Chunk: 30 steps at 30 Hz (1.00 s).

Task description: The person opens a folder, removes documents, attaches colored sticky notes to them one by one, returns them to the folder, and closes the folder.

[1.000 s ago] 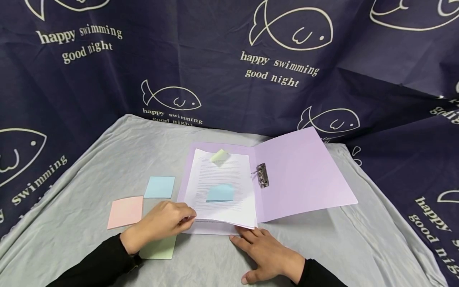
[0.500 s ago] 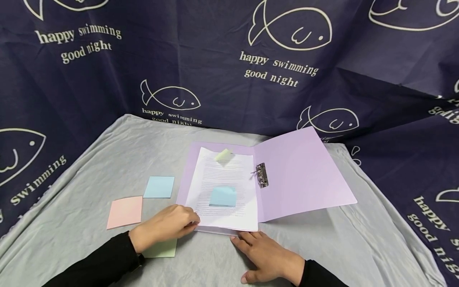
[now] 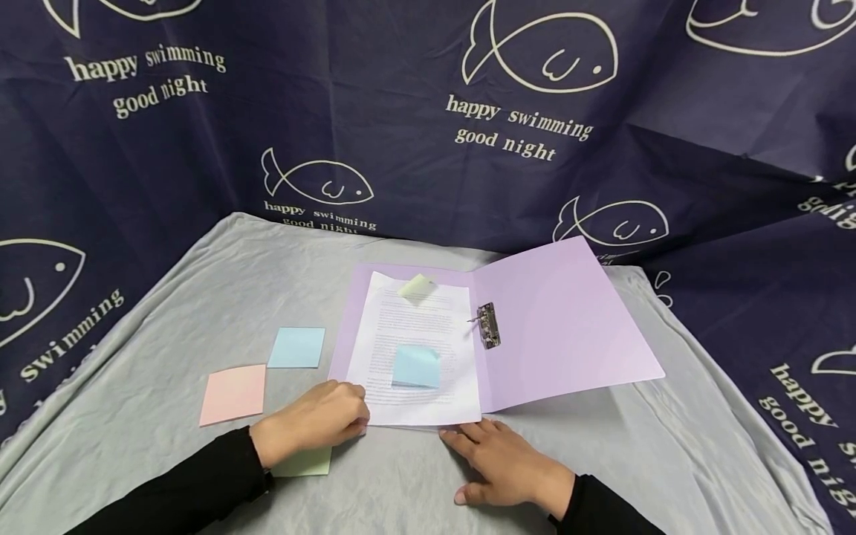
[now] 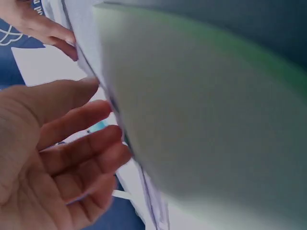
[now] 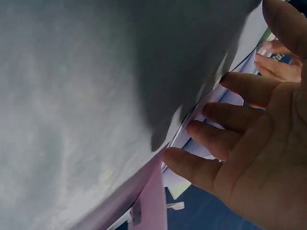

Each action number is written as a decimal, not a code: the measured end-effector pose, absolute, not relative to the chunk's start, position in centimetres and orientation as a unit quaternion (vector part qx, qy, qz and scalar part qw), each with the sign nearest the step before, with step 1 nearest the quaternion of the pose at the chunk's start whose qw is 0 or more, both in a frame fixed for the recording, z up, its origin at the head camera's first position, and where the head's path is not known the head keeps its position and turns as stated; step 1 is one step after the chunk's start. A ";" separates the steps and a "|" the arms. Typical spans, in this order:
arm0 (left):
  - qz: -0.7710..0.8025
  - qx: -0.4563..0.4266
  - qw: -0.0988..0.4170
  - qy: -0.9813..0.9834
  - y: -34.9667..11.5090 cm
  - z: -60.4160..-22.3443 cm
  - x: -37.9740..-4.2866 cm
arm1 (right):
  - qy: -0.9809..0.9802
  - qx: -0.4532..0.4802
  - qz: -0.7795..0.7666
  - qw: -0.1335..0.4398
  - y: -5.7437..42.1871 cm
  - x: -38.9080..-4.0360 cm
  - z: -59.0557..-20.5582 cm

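An open lilac folder [image 3: 562, 334] lies on the cloth, its right cover raised at a slant. Printed sheets [image 3: 374, 401] rest on its left side, with a blue sticky note [image 3: 416, 365] and a curled pale yellow sticky note [image 3: 416, 286] on top. My left hand [image 3: 321, 416] holds the sheets' near left corner with curled fingers; the left wrist view shows its thumb [image 4: 72, 96] and fingertips at the edge. My right hand [image 3: 504, 461] has its fingers extended, their tips touching the near edge of the sheets and folder. A metal clip [image 3: 489, 325] sits by the folder's spine.
Left of the folder lie a blue sticky-note pad [image 3: 297, 348] and a pink one [image 3: 232, 394]. A green pad [image 3: 304, 463] is partly hidden under my left forearm. Grey cloth [image 3: 669, 461] covers the table; a dark blue printed curtain [image 3: 401, 89] hangs behind.
The sheets have slid right and their near edge has come down flat over the folder's lower margin. My left hand moved slightly right and nearer with them. The right hand shifted slightly away from me.
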<state>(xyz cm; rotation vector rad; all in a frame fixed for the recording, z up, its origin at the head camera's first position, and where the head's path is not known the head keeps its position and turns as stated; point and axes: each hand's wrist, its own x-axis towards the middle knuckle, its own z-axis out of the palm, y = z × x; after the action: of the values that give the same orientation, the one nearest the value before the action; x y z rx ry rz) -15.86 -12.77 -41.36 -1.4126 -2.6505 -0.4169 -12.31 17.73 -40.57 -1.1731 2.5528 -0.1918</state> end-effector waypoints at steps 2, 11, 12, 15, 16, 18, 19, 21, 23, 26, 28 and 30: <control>-0.130 -0.468 0.049 -0.873 -12.9 -41.3 -15.9 | 0.898 -0.400 -0.074 0.169 17.8 -12.6 -40.5; -0.159 -0.451 -0.017 -0.878 -13.5 -40.9 -15.9 | 0.908 -0.396 -0.086 0.106 18.5 -12.7 -39.3; -0.160 -0.449 -0.018 -0.879 -13.5 -41.0 -15.9 | 0.909 -0.395 -0.100 0.091 18.6 -12.7 -39.1; -0.159 -0.444 -0.022 -0.882 -13.7 -41.0 -15.8 | 0.912 -0.374 -0.161 0.045 18.8 -13.0 -38.7; -0.158 -0.441 -0.024 -0.883 -13.8 -41.0 -15.8 | 0.914 -0.361 -0.181 0.030 18.8 -13.1 -38.7; -0.160 -0.439 -0.028 -0.884 -13.9 -40.9 -15.8 | 0.920 -0.324 -0.220 0.009 18.7 -13.3 -38.8; -0.160 -0.439 -0.030 -0.884 -13.9 -40.8 -15.8 | 0.923 -0.301 -0.238 0.004 18.5 -13.4 -38.9; -0.159 -0.440 -0.033 -0.883 -14.0 -40.8 -15.7 | 0.929 -0.254 -0.270 0.012 18.3 -13.5 -39.1; -0.155 -0.443 -0.034 -0.882 -14.0 -40.6 -15.7 | 0.931 -0.213 -0.295 0.035 18.1 -13.6 -39.3; -0.143 -0.444 -0.035 -0.884 -13.9 -40.5 -15.6 | 0.931 -0.173 -0.315 0.069 17.8 -13.7 -39.8; -0.136 -0.439 -0.038 -0.888 -13.9 -40.5 -15.4 | 0.928 -0.161 -0.325 0.083 17.6 -13.8 -40.1; -0.124 -0.427 -0.044 -0.894 -13.9 -40.3 -15.1 | 0.924 -0.152 -0.339 0.091 17.5 -13.8 -40.2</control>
<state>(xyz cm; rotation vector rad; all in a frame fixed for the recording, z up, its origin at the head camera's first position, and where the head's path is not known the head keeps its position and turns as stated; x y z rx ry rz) -15.10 -13.94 -40.34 -1.3822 -2.8918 -0.4013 -13.84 17.45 -40.24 -0.4518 2.7460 -1.0060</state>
